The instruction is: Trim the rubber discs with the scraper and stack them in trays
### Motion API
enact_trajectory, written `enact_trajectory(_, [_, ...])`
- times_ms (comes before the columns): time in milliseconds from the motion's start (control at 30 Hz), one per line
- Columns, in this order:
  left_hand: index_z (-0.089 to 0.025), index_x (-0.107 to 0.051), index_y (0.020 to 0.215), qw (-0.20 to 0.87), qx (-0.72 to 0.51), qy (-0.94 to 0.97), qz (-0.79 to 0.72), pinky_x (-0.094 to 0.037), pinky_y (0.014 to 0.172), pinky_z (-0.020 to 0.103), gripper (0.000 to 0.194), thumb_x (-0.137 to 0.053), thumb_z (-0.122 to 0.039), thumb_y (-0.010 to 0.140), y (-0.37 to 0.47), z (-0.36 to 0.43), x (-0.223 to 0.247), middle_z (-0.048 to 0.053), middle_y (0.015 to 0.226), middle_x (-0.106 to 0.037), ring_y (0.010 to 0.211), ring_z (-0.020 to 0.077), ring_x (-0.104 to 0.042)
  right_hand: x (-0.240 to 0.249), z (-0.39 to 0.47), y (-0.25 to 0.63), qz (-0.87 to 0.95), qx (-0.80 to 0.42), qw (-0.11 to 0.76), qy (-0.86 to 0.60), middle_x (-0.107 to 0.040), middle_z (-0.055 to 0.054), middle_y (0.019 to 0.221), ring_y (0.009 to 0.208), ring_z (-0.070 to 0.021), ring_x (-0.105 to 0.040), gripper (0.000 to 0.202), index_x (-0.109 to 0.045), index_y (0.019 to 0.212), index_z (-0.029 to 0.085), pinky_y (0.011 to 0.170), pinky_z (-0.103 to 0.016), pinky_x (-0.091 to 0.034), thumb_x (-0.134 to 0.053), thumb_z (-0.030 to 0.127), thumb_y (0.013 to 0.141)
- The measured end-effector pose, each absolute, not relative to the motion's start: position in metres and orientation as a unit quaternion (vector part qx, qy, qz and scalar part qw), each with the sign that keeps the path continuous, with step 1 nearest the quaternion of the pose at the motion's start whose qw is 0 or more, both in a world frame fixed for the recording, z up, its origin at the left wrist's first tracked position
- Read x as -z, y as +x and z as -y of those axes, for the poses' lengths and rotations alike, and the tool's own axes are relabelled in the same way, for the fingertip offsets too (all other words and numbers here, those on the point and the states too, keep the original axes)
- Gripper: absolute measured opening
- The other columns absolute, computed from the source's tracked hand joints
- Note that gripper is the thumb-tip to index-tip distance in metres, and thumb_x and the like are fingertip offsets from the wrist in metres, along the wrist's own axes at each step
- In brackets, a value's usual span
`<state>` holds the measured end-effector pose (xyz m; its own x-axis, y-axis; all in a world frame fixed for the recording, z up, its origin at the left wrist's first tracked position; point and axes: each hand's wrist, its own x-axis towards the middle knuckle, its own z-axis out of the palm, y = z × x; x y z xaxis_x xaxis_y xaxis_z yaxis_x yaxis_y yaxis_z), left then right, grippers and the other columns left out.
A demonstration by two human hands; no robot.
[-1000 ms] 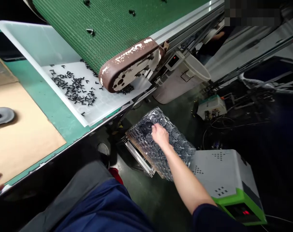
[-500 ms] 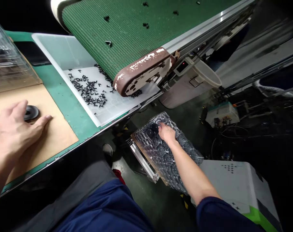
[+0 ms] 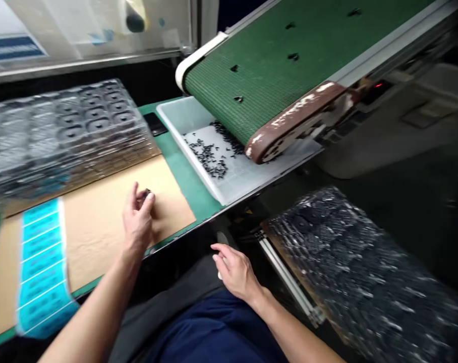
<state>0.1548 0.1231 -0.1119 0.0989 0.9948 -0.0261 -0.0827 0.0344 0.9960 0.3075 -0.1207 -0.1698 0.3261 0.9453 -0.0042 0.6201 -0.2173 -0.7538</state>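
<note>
My left hand (image 3: 137,219) rests over the brown cardboard (image 3: 100,201) on the bench, thumb and fingers closed around a small dark part (image 3: 147,193), mostly hidden by the fingers. In front of my lap, my right hand (image 3: 234,269) hangs in the air with its fingers loosely bent and apart. No held object can be made out in it. Lower right is a clear plastic blister tray (image 3: 357,262) with dark round parts in its pockets. Behind the cardboard stand stacked clear blister trays (image 3: 73,126) holding dark round parts.
A green conveyor belt (image 3: 251,80) carries several small black pieces and ends above a white bin (image 3: 236,186) with many more. A blue label strip (image 3: 43,267) lies at the left. A black phone-like object (image 3: 155,124) sits beside the bin.
My right hand has drawn back from the blister tray to my lap. My left hand has closed on the dark round part that lay beneath it. The view has swung left.
</note>
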Motion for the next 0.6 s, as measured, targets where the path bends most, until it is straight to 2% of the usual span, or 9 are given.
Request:
enact_trajectory(67, [-0.024,-0.056,0.144,0.598,-0.467,0.458,-0.464,-0.054,0.107,0.049,0.057,-0.068,-0.046,0.092,0.141,-0.096,0.106,0.007,0.106,-0.071,0.111,0.0265,-0.072,0.157,0.095,0.278,0.565,-0.249,0.366,-0.697,-0.077,-0.007,0.097,0.086,-0.0200,-0.074,0.037,-0.063,0.137,0.019,0.084,-0.031,-0.057,-0.052,0.028,0.103])
enact_trajectory(200, [-0.021,-0.065,0.131,0.743,-0.421,0.259,-0.452,-0.063,0.089,0.036,0.043,-0.070,-0.043,0.094,0.112,-0.034,0.091,0.007,0.101,-0.072,0.097,0.0229,-0.076,0.131,0.057,0.250,0.657,-0.205,0.397,-0.607,-0.075,-0.011,0.100,0.090,-0.0227,-0.072,0.047,-0.055,0.147,0.014,0.085,-0.033,-0.055,-0.056,0.034,0.105])
enact_trajectory(267, [-0.020,-0.066,0.133,0.756,-0.415,0.215,-0.459,-0.063,0.079,0.029,0.045,-0.071,-0.044,0.095,0.098,-0.011,0.087,0.007,0.100,-0.073,0.087,0.0182,-0.075,0.122,0.046,0.243,0.698,-0.188,0.380,-0.577,-0.075,-0.012,0.100,0.089,-0.0229,-0.071,0.042,-0.061,0.141,0.015,0.081,-0.032,-0.054,-0.056,0.037,0.105])
enact_trajectory(333, [-0.020,-0.065,0.136,0.742,-0.425,0.215,-0.472,-0.062,0.072,0.025,0.050,-0.073,-0.047,0.094,0.085,0.006,0.087,0.007,0.102,-0.074,0.082,0.0160,-0.074,0.115,0.042,0.236,0.721,-0.194,0.360,-0.559,-0.073,-0.011,0.093,0.083,-0.0218,-0.068,0.030,-0.072,0.121,0.017,0.075,-0.031,-0.051,-0.053,0.034,0.105])
enact_trajectory(367, [-0.020,-0.065,0.137,0.734,-0.433,0.220,-0.475,-0.061,0.072,0.025,0.052,-0.073,-0.048,0.094,0.079,0.012,0.087,0.008,0.105,-0.075,0.084,0.0165,-0.074,0.113,0.042,0.231,0.721,-0.212,0.358,-0.555,-0.071,-0.009,0.087,0.079,-0.0204,-0.066,0.027,-0.074,0.108,0.018,0.072,-0.030,-0.048,-0.052,0.033,0.105])
enact_trajectory(433, [-0.022,-0.065,0.140,0.720,-0.448,0.232,-0.476,-0.062,0.079,0.027,0.055,-0.073,-0.050,0.093,0.067,0.022,0.088,0.009,0.116,-0.076,0.095,0.0197,-0.075,0.110,0.044,0.221,0.680,-0.297,0.373,-0.558,-0.064,-0.005,0.076,0.067,-0.0164,-0.059,0.029,-0.069,0.086,0.019,0.065,-0.028,-0.043,-0.050,0.033,0.104])
enact_trajectory(533, [-0.023,-0.064,0.143,0.709,-0.467,0.246,-0.467,-0.062,0.094,0.035,0.055,-0.071,-0.050,0.095,0.048,0.033,0.088,0.012,0.135,-0.072,0.114,0.0263,-0.073,0.108,0.048,0.205,0.535,-0.499,0.399,-0.553,-0.052,0.001,0.063,0.055,-0.0115,-0.046,0.038,-0.057,0.073,0.020,0.055,-0.026,-0.035,-0.053,0.045,0.102])
enact_trajectory(600, [-0.022,-0.065,0.143,0.702,-0.474,0.255,-0.466,-0.061,0.097,0.039,0.054,-0.071,-0.048,0.095,0.035,0.040,0.086,0.013,0.138,-0.071,0.121,0.0301,-0.070,0.106,0.048,0.196,0.430,-0.617,0.405,-0.519,-0.048,0.003,0.060,0.053,-0.0099,-0.040,0.044,-0.053,0.071,0.020,0.052,-0.025,-0.031,-0.059,0.055,0.097])
